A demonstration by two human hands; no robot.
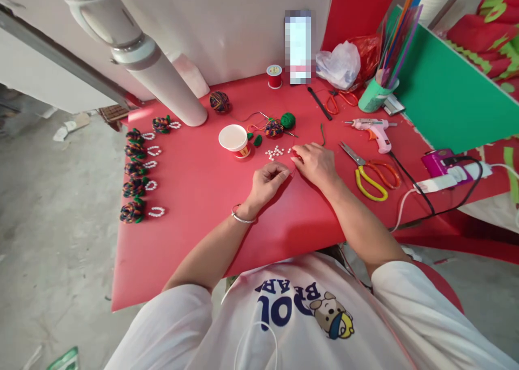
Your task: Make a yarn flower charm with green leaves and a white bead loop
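Note:
My left hand (pixel 267 185) is closed in a pinch, thumb against forefinger, low over the red table. From its fingertips a thin red thread (pixel 294 168) runs up to my right hand (pixel 314 163), whose bent fingers are pressed together on it. A small pile of white beads (pixel 274 153) lies just beyond the hands, with one bead close to the right fingertips. Behind the beads sit a multicoloured yarn piece (pixel 274 128), a green yarn ball (pixel 287 120) and a crochet hook (pixel 265 116). A white tub (pixel 233 137) stands left of the beads, green leaf pieces (pixel 257 140) beside it.
Finished yarn pieces with bead loops (pixel 133 186) line the table's left edge. A tall white cylinder (pixel 174 88), yarn ball (pixel 220 102), red thread spool (pixel 274 77) and phone (pixel 298 48) stand behind. Rightward lie scissors (pixel 371 183), a pink glue gun (pixel 377 132) and a power strip (pixel 441 183).

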